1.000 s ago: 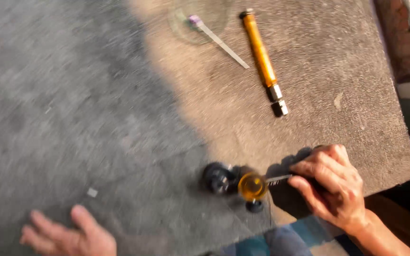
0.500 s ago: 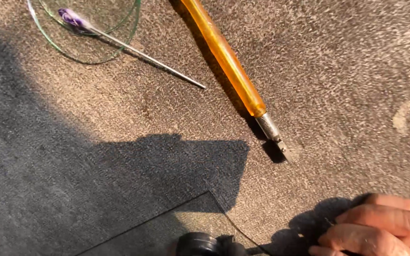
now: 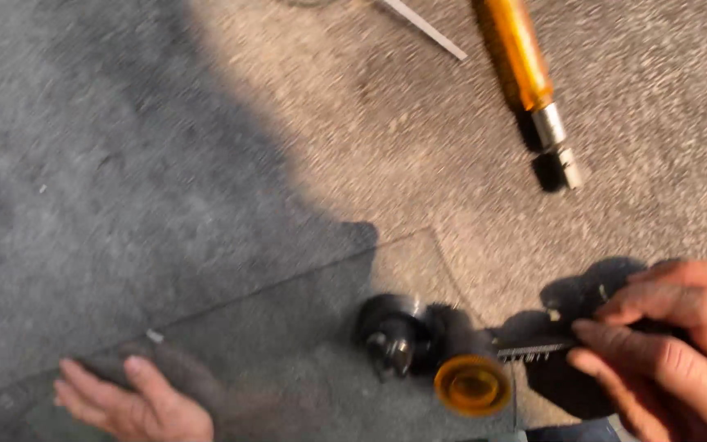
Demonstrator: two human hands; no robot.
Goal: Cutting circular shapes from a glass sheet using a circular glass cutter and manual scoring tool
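Nothing here in the way of packages, labels, signs or screens, as far as I can see. No box, no bag, no wrapper, no sticker or tag on anything that shows, and no display of any kind. The view is pretty blurry though, so a tiny marking could slip past me.

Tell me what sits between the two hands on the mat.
In the head view, between the left hand and right hand sits a tool's black round base with an amber knob, on a clear glass sheet.
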